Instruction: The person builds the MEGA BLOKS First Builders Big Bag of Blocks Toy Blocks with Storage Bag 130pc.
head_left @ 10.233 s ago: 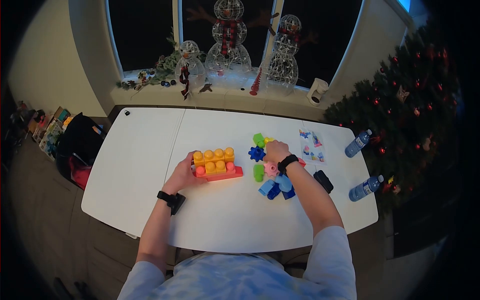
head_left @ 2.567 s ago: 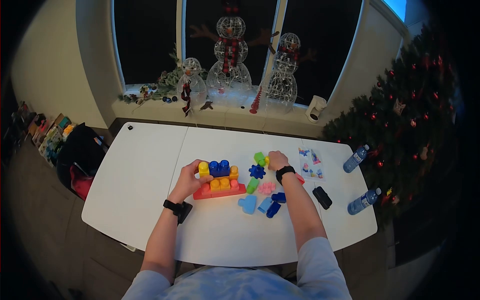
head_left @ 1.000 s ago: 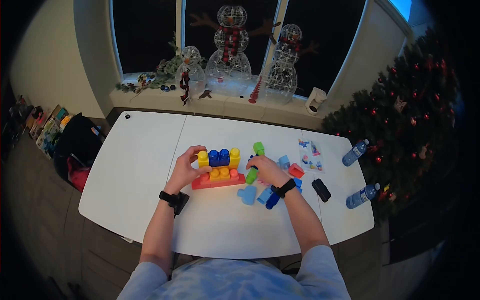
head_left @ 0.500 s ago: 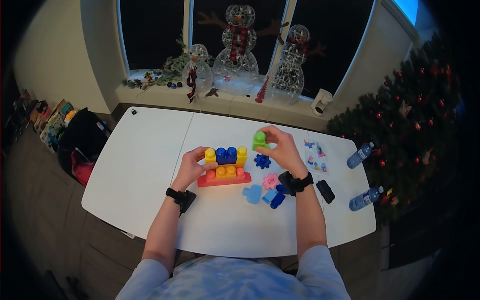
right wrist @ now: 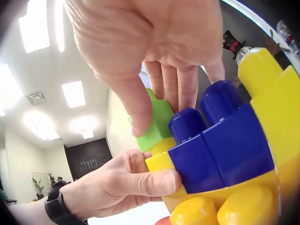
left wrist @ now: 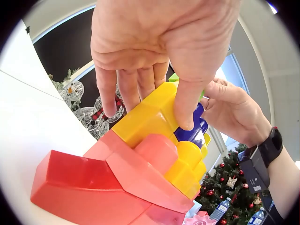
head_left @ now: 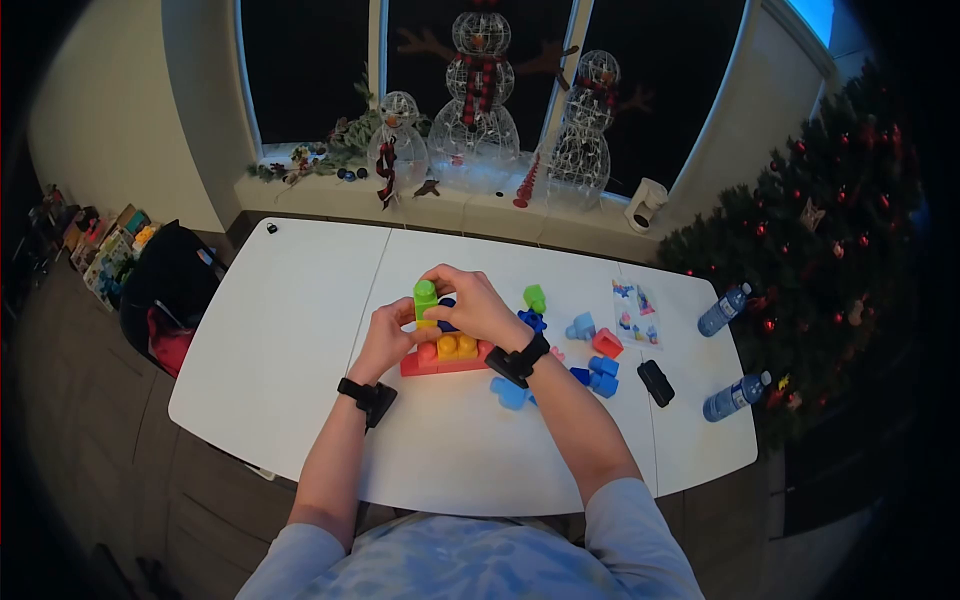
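Note:
On the table stands a block build with a red base (head_left: 425,366), orange blocks (head_left: 458,347), dark blue blocks (right wrist: 220,145) and yellow blocks at both ends. My left hand (head_left: 385,342) grips its left end; in the left wrist view that thumb lies on the yellow block (left wrist: 147,117). My right hand (head_left: 473,305) pinches a green block (head_left: 425,297) between thumb and fingers. In the right wrist view the green block (right wrist: 159,124) sits on top of the left yellow block (right wrist: 161,161), beside the dark blue ones.
Right of the build lie another green block (head_left: 535,298), a dark blue gear (head_left: 533,320), a red block (head_left: 606,343) and several blue blocks (head_left: 603,377). Further right are a picture sheet (head_left: 637,313), a black case (head_left: 655,383) and two water bottles (head_left: 724,310) (head_left: 738,397).
My right hand has carried the green block left from the loose pieces to the build's left end. A yellow block was added at the right end earlier. My left hand keeps its grip.

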Demonstrator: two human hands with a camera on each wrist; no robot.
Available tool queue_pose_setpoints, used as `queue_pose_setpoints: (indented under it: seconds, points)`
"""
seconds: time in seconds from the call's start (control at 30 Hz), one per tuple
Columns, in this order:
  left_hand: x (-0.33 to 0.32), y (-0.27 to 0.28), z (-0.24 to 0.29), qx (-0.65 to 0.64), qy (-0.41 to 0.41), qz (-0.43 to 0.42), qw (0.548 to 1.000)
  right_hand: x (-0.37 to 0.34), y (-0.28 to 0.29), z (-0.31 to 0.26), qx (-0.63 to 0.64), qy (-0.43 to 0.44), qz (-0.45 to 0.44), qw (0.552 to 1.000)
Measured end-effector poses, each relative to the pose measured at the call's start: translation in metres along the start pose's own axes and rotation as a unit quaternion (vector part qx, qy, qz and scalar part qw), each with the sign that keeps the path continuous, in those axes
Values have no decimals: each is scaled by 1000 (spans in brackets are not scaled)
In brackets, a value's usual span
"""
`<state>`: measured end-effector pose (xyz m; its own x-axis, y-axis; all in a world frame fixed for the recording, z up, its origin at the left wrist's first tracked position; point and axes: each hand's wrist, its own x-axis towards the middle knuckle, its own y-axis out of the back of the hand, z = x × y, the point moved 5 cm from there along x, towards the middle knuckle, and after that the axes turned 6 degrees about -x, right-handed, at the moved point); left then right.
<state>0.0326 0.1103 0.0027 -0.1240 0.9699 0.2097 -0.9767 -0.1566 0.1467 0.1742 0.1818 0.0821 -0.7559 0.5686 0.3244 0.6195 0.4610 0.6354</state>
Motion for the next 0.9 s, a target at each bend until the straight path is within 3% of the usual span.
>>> queue_pose_setpoints:
  seconds: [0.6, 0.7, 0.77, 0.9]
  points:
    - [3, 0, -4, -2, -15, -5, 1000, -1, -4, 6, 27, 6, 9, 1000]
    - [2, 0, -2, 2, -16, -5, 1000, -6, 1, 6, 12, -32, -26, 999]
    - [3, -1, 0, 11, -12, -7, 1000, -17, 22, 2, -19, 16, 61, 998]
    - [3, -1, -1, 19, 2, 0, 1000, -51, 98, 30, -85, -22, 179, 980]
